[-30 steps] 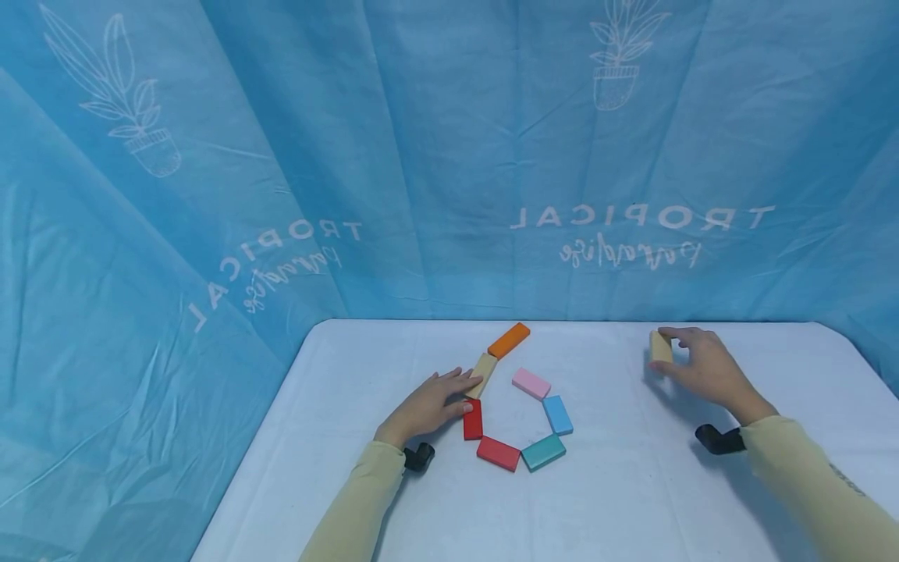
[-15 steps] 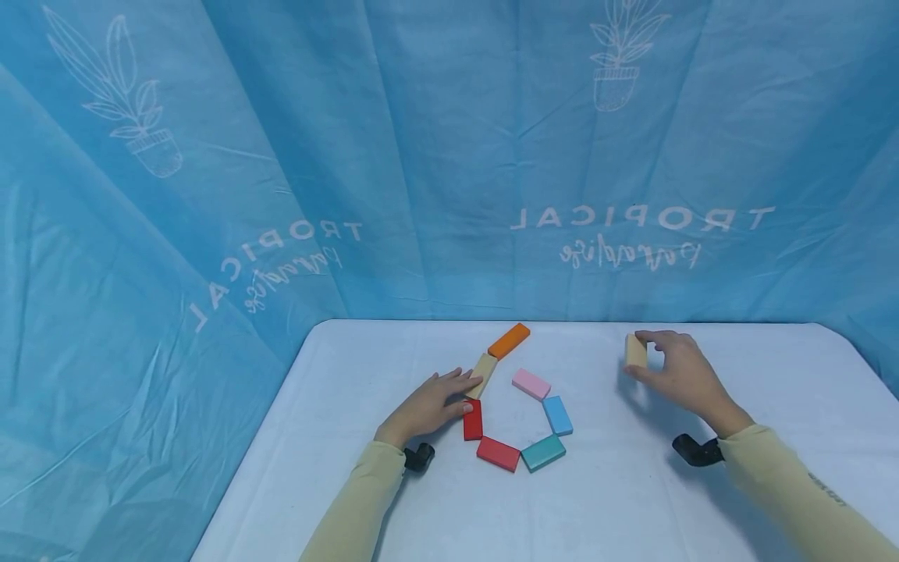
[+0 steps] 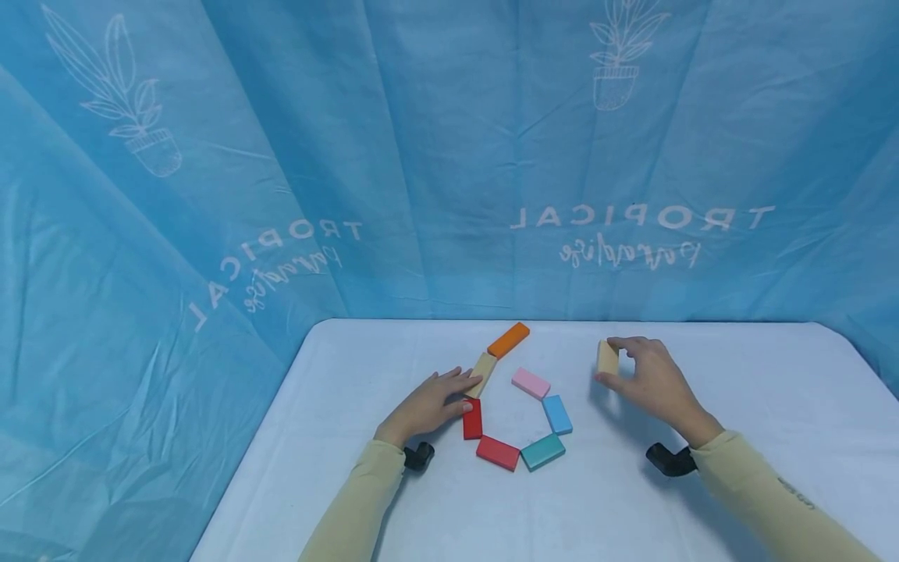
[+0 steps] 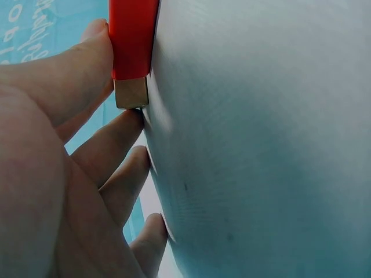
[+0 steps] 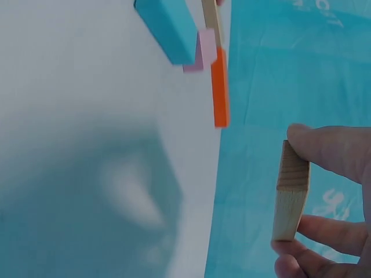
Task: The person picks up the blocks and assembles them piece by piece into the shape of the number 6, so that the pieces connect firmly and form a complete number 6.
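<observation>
In the head view my left hand (image 3: 426, 406) lies with its fingers extended. Its fingertips touch a plain wooden block (image 3: 484, 370) and its thumb rests at a red block (image 3: 473, 422); the left wrist view shows the thumb beside that red block (image 4: 133, 40). Over the table's right half, my right hand (image 3: 653, 382) pinches another plain wooden block (image 3: 607, 359) between thumb and fingers, and a shadow falls below it. The right wrist view shows this held wooden block (image 5: 290, 197) upright, its grain visible.
An orange block (image 3: 509, 340) meets the far end of the touched wooden block. A second red block (image 3: 498, 453), a green block (image 3: 543, 452), a blue block (image 3: 558, 414) and a pink block (image 3: 531, 383) curve round on the white table (image 3: 604, 507). Blue curtain (image 3: 449, 156) hangs behind.
My right hand has moved left with the wooden block, nearer to the curved row of blocks. My left hand and the blocks on the table have stayed put.
</observation>
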Demonstrator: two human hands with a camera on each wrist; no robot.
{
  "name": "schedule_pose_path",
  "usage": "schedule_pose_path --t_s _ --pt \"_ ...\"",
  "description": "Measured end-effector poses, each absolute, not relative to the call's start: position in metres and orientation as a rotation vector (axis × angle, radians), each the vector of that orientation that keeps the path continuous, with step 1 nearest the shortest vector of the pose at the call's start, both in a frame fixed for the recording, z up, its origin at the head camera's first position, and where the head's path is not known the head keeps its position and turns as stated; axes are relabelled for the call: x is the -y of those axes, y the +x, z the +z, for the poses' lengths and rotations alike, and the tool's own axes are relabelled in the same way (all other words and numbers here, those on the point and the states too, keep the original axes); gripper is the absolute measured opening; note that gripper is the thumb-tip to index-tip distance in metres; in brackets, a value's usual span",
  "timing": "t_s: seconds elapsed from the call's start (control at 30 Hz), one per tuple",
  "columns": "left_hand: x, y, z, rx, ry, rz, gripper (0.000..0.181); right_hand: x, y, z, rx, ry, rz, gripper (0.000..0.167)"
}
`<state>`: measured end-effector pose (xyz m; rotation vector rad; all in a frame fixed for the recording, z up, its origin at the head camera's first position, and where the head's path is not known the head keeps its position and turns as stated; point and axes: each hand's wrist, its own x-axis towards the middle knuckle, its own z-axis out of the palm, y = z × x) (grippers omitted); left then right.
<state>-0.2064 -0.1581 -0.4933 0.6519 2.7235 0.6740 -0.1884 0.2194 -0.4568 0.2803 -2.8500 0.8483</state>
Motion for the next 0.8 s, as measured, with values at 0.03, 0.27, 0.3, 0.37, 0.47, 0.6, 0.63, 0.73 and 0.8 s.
schedule_pose_path --t_s 0.03,0.27,0.3,0.37,0.47,0.6,0.63,0.73,0.8 --pt "0.158 -0.206 -0.493 -2.723 0.652 0.674 0.058 -0.217 -0.188 -0.457 2.846 0.290 0.852 0.062" --pt "0.158 -0.207 -0.494 -2.723 0.640 0.668 0.059 -0.198 -0.184 -0.459 2.833 0.333 0.884 0.060" --pt "0.158 -0.208 -0.495 -2.723 0.643 0.668 0.059 -0.195 -0.184 -0.459 2.837 0.333 0.886 0.061" --pt "0.158 -0.208 -0.495 -2.723 0.643 0.666 0.058 -0.189 -0.183 -0.459 2.846 0.332 0.890 0.061" --pt "0.158 -0.208 -0.496 -2.719 0.641 0.673 0.058 -0.180 -0.182 -0.460 2.852 0.339 0.892 0.062" --pt "0.159 -0.209 -0.496 -2.718 0.642 0.676 0.058 -0.169 -0.180 -0.461 2.846 0.350 0.894 0.062" --pt "0.159 -0.209 -0.496 -2.718 0.642 0.676 0.058 -0.166 -0.180 -0.461 2.845 0.353 0.897 0.062" --pt "0.159 -0.209 -0.497 -2.717 0.642 0.676 0.058 -0.157 -0.178 -0.461 2.853 0.355 0.895 0.063" --pt "0.159 -0.210 -0.497 -2.715 0.640 0.677 0.058 -0.151 -0.178 -0.461 2.855 0.361 0.900 0.064"
